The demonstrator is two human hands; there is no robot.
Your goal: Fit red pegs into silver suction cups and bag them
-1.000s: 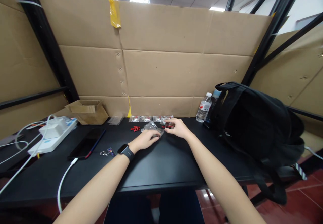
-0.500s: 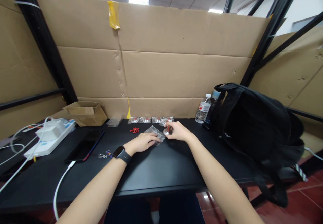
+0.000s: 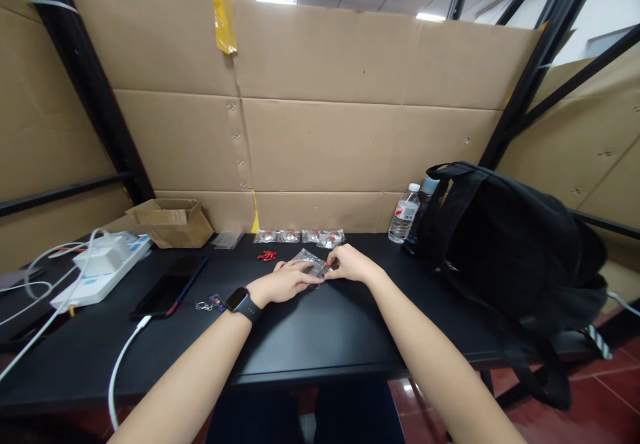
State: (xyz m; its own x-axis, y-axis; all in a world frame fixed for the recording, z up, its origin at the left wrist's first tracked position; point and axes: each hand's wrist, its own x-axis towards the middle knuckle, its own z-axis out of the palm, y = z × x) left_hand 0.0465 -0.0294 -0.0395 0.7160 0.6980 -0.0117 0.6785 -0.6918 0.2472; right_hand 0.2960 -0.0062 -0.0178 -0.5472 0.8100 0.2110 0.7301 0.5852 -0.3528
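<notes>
A small clear plastic bag [image 3: 311,257] lies on the black table beneath my left hand [image 3: 285,281]. That hand is flat with fingers stretched out, the thumb and index finger apart on the bag and the index fingertip near its right edge. My right hand [image 3: 350,264] is closed in a pinch on a small round silver-and-red piece [image 3: 331,268], mostly hidden by the fingers, at the right edge of the bag. Just behind the hands are several bagged silver-and-red pieces [image 3: 289,236] in a row. Small red parts [image 3: 267,256] are piled left of the bag.
Flat clear bags [image 3: 227,239] lie near an open cardboard box [image 3: 173,225]. On the left are a phone [image 3: 170,287], a power strip [image 3: 105,277] with cables, and a keychain [image 3: 210,304]. A water bottle [image 3: 404,214] and black backpack [image 3: 510,264] stand right. Cardboard [image 3: 320,144] walls the back.
My right hand has brought the round piece left and slightly down, up against the bag. The left index finger now reaches further right along the bag.
</notes>
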